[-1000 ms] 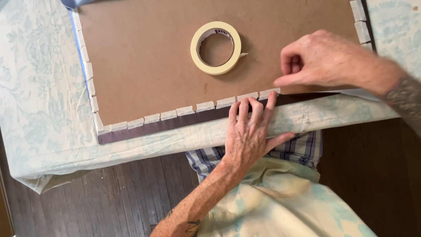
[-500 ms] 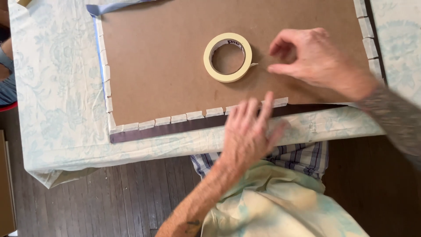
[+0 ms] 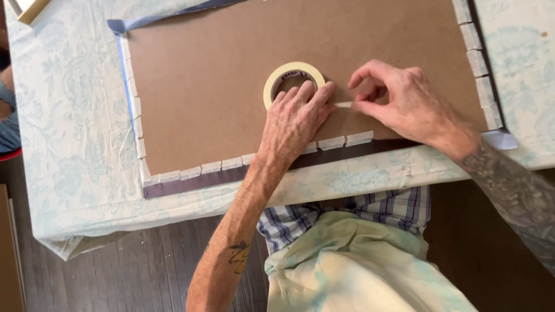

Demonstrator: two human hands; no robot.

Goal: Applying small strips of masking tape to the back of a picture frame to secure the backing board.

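The roll of masking tape lies flat on the brown board, and the left hand rests spread on its near side, fingers flat. Just right of the roll, the right hand pinches the pulled-out tape end, a short strip running sideways. The left hand hides the roll's near rim.

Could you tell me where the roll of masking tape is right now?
The tape roll lies on the brown board, under the left hand, beside the right hand.
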